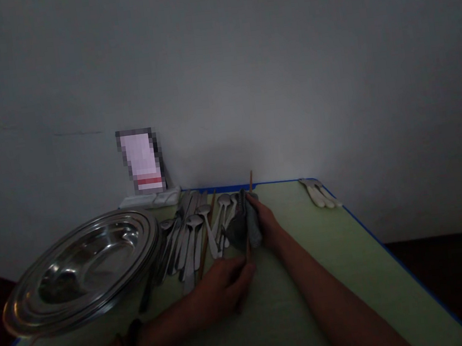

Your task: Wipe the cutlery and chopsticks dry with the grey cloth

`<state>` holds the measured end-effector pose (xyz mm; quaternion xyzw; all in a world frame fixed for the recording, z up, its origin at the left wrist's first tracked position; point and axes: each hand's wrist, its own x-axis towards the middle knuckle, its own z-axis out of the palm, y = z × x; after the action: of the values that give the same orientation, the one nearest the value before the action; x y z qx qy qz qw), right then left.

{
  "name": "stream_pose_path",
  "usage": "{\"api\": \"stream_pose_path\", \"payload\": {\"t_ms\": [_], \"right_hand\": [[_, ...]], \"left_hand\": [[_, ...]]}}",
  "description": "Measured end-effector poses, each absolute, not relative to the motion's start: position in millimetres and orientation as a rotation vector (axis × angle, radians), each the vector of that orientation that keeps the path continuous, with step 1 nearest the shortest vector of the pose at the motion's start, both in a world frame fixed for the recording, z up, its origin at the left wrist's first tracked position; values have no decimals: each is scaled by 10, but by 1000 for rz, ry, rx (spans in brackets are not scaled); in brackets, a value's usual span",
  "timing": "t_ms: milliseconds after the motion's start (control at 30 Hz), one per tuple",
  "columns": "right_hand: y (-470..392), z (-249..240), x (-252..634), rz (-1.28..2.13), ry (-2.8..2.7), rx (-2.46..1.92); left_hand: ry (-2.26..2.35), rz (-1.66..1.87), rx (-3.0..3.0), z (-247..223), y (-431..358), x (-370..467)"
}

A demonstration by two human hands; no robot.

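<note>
Between my two hands a thin wooden chopstick (251, 178) stands at a slant, its tip showing above a dark grey cloth (253, 229). My left hand (228, 285) pinches the chopstick's lower end. The cloth is folded around the stick's middle, and my right hand (267, 222) is closed on it from the right side. Part of the cloth hangs to the left, over some spoon handles. Just left of the cloth lie several metal spoons (204, 212) and another chopstick (205, 249). My right fingers are partly hidden behind the cloth.
Nested steel plates (84, 317) take up the table's left side. More cutlery (176, 247) lies beside them. At the back, a blurred upright screen (141, 158) stands by a white packet (150, 200). White-handled utensils (318, 195) lie at the far right corner. A wall (265, 79) rises behind the pale green table (351, 259).
</note>
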<state>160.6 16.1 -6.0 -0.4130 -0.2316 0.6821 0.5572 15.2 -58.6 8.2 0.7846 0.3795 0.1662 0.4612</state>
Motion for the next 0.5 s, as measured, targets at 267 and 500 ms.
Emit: {"api": "stream_pose_path", "payload": {"t_ms": [267, 500], "right_hand": [[149, -71, 1618, 1691, -560, -979], [113, -52, 1589, 1736, -619, -946]], "left_hand": [[817, 480, 1663, 90, -613, 138], [901, 511, 1471, 44, -517, 149]]}}
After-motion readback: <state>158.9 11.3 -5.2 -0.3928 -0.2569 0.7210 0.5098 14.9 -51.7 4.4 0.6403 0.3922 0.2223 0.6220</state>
